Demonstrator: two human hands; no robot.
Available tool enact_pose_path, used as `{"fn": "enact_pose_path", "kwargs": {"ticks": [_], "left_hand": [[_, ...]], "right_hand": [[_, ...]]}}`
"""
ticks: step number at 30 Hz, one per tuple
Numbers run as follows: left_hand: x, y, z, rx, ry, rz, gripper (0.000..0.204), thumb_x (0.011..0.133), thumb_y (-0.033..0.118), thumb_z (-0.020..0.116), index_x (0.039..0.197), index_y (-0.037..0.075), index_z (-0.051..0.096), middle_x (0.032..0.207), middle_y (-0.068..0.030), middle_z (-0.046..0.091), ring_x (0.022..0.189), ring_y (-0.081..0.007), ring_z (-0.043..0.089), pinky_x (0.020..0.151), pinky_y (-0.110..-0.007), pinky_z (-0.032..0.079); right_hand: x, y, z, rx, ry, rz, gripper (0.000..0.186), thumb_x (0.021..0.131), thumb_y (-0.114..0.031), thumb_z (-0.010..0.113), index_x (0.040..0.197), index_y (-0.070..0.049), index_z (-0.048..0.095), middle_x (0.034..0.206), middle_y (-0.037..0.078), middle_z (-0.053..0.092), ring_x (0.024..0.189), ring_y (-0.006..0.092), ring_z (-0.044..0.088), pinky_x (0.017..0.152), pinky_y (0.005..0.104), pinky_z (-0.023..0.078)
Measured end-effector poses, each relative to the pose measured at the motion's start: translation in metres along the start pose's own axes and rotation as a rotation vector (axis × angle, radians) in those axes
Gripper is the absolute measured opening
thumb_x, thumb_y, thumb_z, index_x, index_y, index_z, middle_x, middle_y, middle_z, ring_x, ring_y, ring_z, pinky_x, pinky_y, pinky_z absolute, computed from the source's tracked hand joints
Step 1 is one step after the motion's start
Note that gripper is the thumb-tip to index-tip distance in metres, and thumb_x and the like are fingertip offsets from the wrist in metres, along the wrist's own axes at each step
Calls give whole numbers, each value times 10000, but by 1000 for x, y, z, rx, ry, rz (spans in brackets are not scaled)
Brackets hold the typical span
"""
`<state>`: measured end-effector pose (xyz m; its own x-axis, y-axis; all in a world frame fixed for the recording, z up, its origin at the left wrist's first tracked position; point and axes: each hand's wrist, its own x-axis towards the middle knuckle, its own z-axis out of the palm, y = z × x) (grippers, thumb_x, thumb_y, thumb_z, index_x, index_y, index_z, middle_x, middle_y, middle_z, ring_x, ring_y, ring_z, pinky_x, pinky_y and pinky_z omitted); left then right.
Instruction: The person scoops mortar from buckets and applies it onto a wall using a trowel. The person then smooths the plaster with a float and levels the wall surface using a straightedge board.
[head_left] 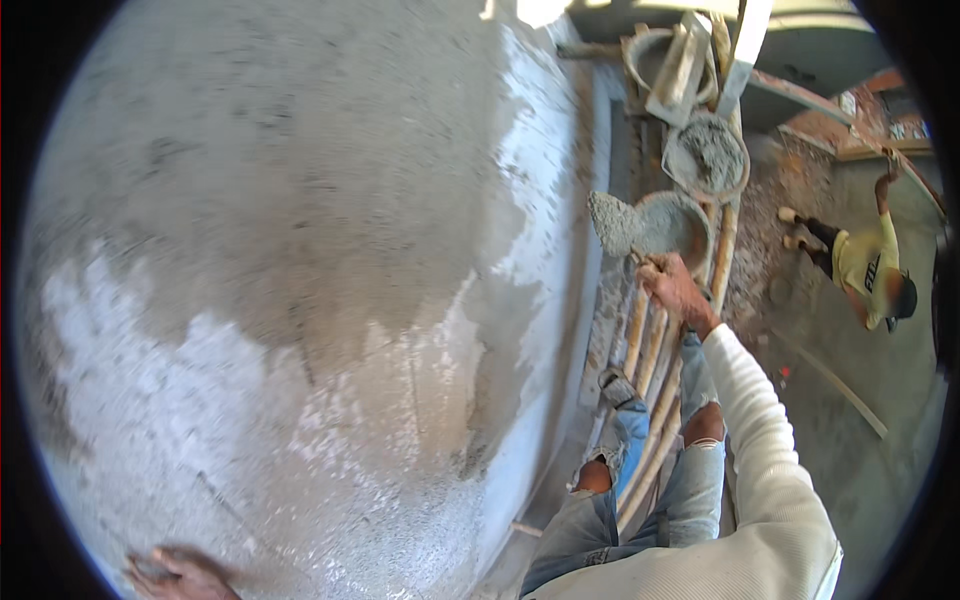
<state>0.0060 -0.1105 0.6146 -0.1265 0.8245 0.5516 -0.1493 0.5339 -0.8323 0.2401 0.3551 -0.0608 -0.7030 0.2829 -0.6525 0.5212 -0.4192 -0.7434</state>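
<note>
My right hand (680, 292) is closed round the handle of a trowel (637, 257). Wet grey mortar (613, 222) is heaped over its blade, which is held between the wall and a round pan (692, 235) with wet grey residue inside. At the lower left, my left hand (178, 577) rests at the wall with fingers spread, holding nothing. The large wall (330, 190) carries dark wet plaster above and paler, rough patches lower down. Just past the nearest pan stands a second pan (712, 155) with mortar in it.
Bamboo poles (655, 340) form a narrow platform under my feet. A bucket (650, 52) at its far end has a long flat tool (682, 72) lying across it. Well below on the right, a person in a yellow shirt (868, 262) stands near a curved pole (800, 95).
</note>
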Motion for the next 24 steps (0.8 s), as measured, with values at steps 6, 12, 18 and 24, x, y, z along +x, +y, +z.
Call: {"fn": "enact_pose_path", "kwargs": {"ticks": [6,12,18,24], "left_hand": [[19,-8,-24,-158,-42,-92,530,1045,506,608,1463,182,641,1587,-107,524,1473,-377,447,1195,-563,373],[26,-16,-37,-207,-72,-96,551,1050,548,580,1441,168,664,1618,-118,488,1500,-399,393,1192,-553,360],[23,-8,-41,-218,-119,-160,548,1010,504,636,1480,222,632,1658,-84,444,1530,-400,352,1185,-591,331],[17,1,-26,-183,-125,-117,573,1035,514,603,1478,152,619,1632,-109,476,1514,-390,385,1207,-572,328]], "right_hand": [[-122,-190,28,430,29,-328,166,984,-104,598,938,16,703,694,39,635,490,108,564,452,262,458],[-227,-314,2,157,848,-819,235,970,-144,695,1081,59,738,766,19,677,573,101,583,541,257,471],[-161,-331,62,174,1600,-843,141,900,-133,735,870,4,713,761,26,689,607,115,586,571,262,461],[-182,-204,220,-689,6,-1138,244,855,-203,723,1041,-49,687,819,175,700,727,411,695,765,509,562]]}}
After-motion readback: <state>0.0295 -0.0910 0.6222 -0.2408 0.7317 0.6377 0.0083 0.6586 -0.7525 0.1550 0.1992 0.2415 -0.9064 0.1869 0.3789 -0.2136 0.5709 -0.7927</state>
